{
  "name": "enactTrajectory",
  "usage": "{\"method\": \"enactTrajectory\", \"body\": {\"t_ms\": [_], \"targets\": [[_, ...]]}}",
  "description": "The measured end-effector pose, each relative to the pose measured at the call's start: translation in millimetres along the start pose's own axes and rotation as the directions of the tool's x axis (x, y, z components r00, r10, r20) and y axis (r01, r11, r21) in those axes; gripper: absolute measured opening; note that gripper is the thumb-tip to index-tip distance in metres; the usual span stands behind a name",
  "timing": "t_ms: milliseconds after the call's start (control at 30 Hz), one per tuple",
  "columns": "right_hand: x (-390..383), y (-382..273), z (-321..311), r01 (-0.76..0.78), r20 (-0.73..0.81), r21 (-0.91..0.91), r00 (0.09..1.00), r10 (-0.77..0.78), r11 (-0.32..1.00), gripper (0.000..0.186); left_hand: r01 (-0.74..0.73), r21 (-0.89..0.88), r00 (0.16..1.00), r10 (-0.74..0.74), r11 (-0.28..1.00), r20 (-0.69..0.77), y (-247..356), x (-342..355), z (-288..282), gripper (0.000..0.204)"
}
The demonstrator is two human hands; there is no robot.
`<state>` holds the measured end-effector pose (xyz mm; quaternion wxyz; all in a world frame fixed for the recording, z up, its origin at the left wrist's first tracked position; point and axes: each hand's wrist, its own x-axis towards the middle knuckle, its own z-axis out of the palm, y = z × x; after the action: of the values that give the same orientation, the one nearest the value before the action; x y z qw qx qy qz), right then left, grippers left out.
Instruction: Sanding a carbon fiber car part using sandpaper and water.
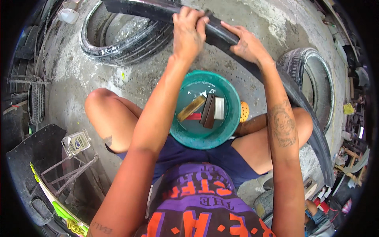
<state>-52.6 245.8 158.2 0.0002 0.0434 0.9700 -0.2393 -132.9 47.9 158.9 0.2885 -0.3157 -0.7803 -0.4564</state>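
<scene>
A long, curved black strip of glossy car trim (227, 34) runs from the top edge over to the right and down past my right knee. My left hand (189, 33) lies on its upper stretch with curled fingers; a small dark thing shows by the fingertips, too hidden to name. Farther along, my right hand (248, 45) grips the strip's edge, the index finger stretched along it and the thumb below. Between my legs stands a teal basin (233, 126) of water. In it are a yellowish-brown block (191, 108), dark brown blocks (208, 111), a white block (219, 108) and a red piece (194, 116).
Tyres lie on the concrete floor at the upper left (118, 53) and right (316, 75). A yellow perforated clog (244, 111) shows beside the basin. Black panels and a metal frame (67, 173) are at the left. A translucent jug (68, 15) stands far left.
</scene>
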Motion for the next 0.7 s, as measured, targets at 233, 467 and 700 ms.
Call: {"method": "enactTrajectory", "body": {"t_ms": [233,467,700], "targets": [[5.0,-1.9,-6.4,-0.004,0.025,0.027,1.000,0.004,1.000,0.093,-0.002,-0.207,0.997,0.017,0.978,0.075,0.2,-22.3,-21.8,0.017],[1.4,-14.1,-8.5,0.110,-0.116,-0.178,0.984,-0.132,0.978,0.090,-0.010,0.058,1.000,0.009,0.998,0.022,-74.8,20.9,-3.3,0.011],[-14.3,-42.8,3.1,0.314,0.005,-0.606,0.920,-0.391,0.731,0.101,-0.003,0.076,0.996,-0.004,0.997,0.089,-66.9,20.4,-9.0,0.013]]}}
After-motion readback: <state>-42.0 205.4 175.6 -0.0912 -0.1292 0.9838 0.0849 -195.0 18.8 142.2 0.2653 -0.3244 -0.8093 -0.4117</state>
